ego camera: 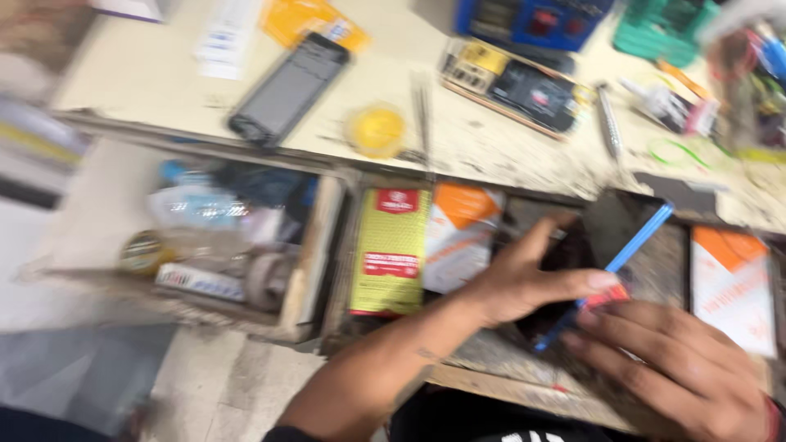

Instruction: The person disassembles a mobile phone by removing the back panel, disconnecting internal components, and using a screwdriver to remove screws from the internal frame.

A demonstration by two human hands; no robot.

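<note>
I see my left hand (524,282) and right hand (679,368) meeting over an open drawer (655,274) below the worn workbench (458,139). Between them is a dark flat phone-like slab (565,315) with a blue strip (630,245) along its edge, tilted up from lower left to upper right. My left thumb lies across the lower end of the blue strip, pressing on a small red patch there, while the left fingers (544,233) spread behind the dark slab, so that hand pinches the slab between thumb and fingers. My right fingers (622,331) are loosely extended and touch the slab's lower edge from below; with the motion blur I think they steady it rather than close round it, but I cannot tell for sure.

Left of my hands in the drawer lie a yellow-green packet (390,250) and an orange-and-white packet (458,233); another orange-and-white packet (731,286) lies to the right. A second drawer (307,270) further left holds jumbled small items. On the bench top rest a dark phone (288,88), a round yellow lid (376,129) and an opened phone (520,86).
</note>
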